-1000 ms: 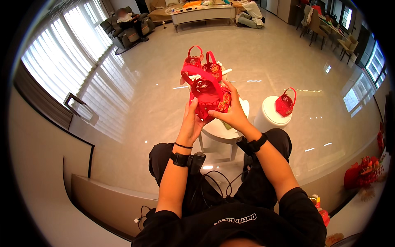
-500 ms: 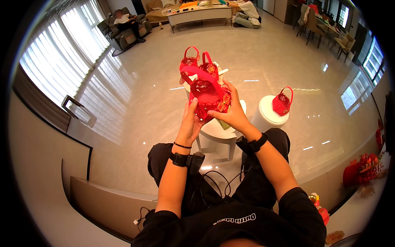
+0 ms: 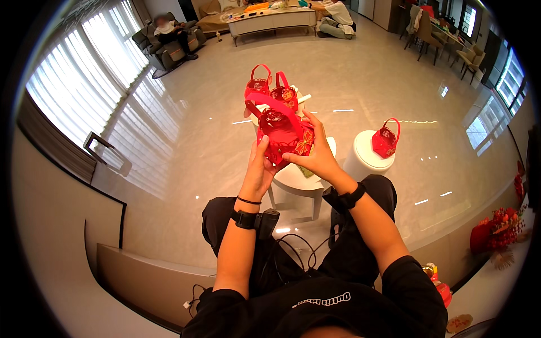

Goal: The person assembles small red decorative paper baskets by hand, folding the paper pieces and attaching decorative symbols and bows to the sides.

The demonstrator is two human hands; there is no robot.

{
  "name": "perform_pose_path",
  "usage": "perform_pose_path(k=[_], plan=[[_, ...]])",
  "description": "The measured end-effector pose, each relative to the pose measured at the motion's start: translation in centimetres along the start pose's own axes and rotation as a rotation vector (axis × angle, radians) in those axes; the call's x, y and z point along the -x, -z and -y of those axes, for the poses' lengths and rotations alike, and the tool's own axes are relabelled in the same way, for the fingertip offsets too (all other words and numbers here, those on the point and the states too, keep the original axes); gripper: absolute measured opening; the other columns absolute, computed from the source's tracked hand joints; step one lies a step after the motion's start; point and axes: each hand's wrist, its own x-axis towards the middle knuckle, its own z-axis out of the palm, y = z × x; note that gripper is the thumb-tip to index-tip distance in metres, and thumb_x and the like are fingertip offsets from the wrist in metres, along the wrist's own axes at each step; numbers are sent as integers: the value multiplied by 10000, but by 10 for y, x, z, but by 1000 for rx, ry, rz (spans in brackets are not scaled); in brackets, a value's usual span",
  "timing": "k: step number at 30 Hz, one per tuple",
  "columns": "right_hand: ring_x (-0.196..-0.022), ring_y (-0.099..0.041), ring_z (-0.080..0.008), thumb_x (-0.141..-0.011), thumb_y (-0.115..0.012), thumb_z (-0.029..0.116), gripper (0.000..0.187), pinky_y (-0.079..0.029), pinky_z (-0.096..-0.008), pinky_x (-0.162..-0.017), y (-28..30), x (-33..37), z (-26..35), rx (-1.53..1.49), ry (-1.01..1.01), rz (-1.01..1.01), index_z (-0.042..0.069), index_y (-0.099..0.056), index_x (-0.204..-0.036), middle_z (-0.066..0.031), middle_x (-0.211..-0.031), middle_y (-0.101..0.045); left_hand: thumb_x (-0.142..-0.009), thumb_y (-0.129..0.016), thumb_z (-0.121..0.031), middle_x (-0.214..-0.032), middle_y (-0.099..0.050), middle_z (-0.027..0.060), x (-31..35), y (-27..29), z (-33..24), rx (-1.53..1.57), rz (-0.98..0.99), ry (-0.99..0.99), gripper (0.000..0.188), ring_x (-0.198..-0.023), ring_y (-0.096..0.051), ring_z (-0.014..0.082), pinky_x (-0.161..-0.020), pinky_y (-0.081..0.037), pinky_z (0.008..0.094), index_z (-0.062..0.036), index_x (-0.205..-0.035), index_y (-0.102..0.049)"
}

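Between my two hands is a red basket (image 3: 280,136) with a wide looped handle, cut-out lacy walls and a gold butterfly ornament (image 3: 305,142) on its right side. My left hand (image 3: 260,169) grips its lower left, thumb up along the wall. Around the lower right closes my right hand (image 3: 316,151), its thumb across the front and fingers behind. Just beyond stand two smaller red baskets, one at the left (image 3: 258,84) and one at the right (image 3: 285,97). Beneath the held basket is a white stool (image 3: 301,179), with something greenish on it, mostly hidden.
Another red basket (image 3: 385,142) stands on a round white stool (image 3: 360,160) to the right. Cables (image 3: 293,248) hang across my lap. Farther off are a low table (image 3: 273,23), a seated person in an armchair (image 3: 169,36) and another person on the floor (image 3: 337,22).
The held basket and both hands have barely moved; the handle sits slightly lower and more tilted. The whole view has shifted a little.
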Motion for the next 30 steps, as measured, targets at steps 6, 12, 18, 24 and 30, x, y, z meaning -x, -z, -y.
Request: perform_pose_path(k=[6, 12, 18, 24, 30], plan=[[-1230, -459, -246, -645, -889, 223, 1068, -395, -365, -1037, 1, 0, 1, -30, -28, -1, 80, -213, -1458, -155, -1302, -398, -965, -461, -476, -1345, -522, 84, 0, -5, 0, -91, -3, -21, 590, -1188, -558, 206, -971, -488, 381, -110, -1412, -342], [-1231, -460, -248, -644, -889, 225, 1066, -396, -366, -1035, 1, 0, 3, -51, -29, -1, 83, -214, -1458, -158, -1304, -399, -964, -465, -475, -1334, -528, 80, 0, -4, 0, -97, -7, -6, 576, -1181, -563, 204, -966, -492, 379, -113, -1398, -351], [-1227, -464, -249, -648, -885, 214, 1062, -398, -366, -1035, 1, 1, -1, -16, -22, 2, 88, -211, -1459, -157, -1302, -404, -963, -465, -473, -1332, -529, 79, 0, -4, -1, -108, -14, -18, 572, -1175, -567, 204, -965, -493, 378, -116, -1396, -353], [-1236, -455, -247, -642, -886, 211, 1066, -397, -371, -1038, 2, 1, -2, -59, -41, 11, 91, -214, -1460, -157, -1311, -398, -944, -540, -441, -1307, -525, 85, 0, -3, -1, -40, 18, 7, 553, -1154, -580, 213, -907, -531, 408, -122, -1358, -359], [-1259, -433, -254, -619, -891, 207, 1061, -396, -376, -1043, 2, 3, 14, 91, 58, 2, 88, -244, -1452, -149, -1326, -392, -915, -457, -600, -1355, -521, 93, -1, 2, -1, -104, 20, 74, 707, -1187, -562, 231, -950, -498, 428, -130, -1428, -336]])
